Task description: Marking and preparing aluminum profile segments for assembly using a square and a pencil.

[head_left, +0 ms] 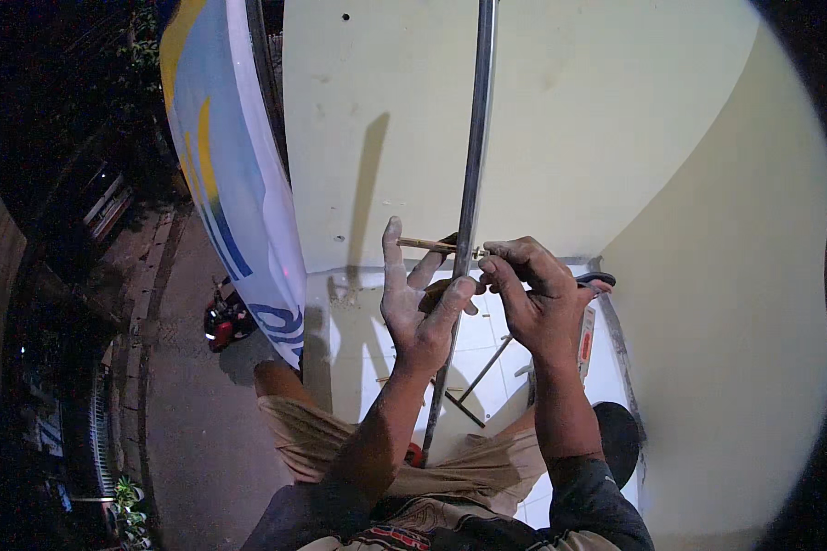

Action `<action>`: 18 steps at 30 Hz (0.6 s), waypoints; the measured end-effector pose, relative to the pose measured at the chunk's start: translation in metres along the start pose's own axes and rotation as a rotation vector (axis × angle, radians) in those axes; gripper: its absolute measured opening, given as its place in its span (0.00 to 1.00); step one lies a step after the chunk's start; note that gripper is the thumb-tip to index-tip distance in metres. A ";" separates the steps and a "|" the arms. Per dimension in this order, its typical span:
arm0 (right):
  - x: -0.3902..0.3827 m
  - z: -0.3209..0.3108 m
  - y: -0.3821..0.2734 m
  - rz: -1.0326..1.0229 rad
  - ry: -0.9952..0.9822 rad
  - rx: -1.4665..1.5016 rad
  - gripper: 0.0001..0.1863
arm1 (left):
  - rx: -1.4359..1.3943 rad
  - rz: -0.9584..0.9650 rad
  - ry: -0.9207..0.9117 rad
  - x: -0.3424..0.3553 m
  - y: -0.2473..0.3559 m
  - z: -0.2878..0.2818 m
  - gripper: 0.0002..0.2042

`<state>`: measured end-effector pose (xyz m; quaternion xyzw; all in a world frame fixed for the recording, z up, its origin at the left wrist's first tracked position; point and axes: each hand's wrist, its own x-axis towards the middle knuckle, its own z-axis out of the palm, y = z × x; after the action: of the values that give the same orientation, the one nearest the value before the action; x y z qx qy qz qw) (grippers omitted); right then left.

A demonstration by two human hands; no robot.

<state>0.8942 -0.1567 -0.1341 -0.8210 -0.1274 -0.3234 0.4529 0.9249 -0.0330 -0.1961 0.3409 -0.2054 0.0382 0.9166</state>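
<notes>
A long dark metal bar point(475, 138) runs upright in front of the pale wall. My left hand point(418, 308), dusty with white powder, has its thumb against the bar and other fingers behind it. Its raised index finger touches the far-left end of a thin brass-coloured rod point(423, 244), which crosses at the bar. On the bar's right side, my right hand point(531, 292) pinches a small metal piece point(481, 253) in line with the rod. The fingertips partly hide this piece. Beside the right hand shows a dark loop point(597, 278); whether the hand holds it I cannot tell.
Below lies a white tiled floor point(473, 367) with a thin dark T-shaped piece point(469, 397), small scraps and a level-like tool point(586, 344). A round black object point(618, 443) stands right. Left hang a printed banner point(239, 156) and, beyond it, a street point(188, 413) with a motorbike point(225, 321).
</notes>
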 end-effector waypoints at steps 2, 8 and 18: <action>0.001 0.001 0.006 -0.056 -0.010 -0.063 0.04 | -0.025 -0.012 0.006 0.001 0.000 -0.002 0.49; -0.009 0.001 0.019 0.115 0.041 -0.305 0.13 | 0.009 -0.066 -0.027 -0.002 -0.004 -0.009 0.54; -0.029 -0.016 0.042 0.043 0.036 -0.119 0.15 | -0.158 -0.028 -0.054 -0.018 0.004 -0.005 0.53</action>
<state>0.8864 -0.1904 -0.1747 -0.8431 -0.0821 -0.3356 0.4121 0.9096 -0.0252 -0.2041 0.2713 -0.2277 -0.0001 0.9352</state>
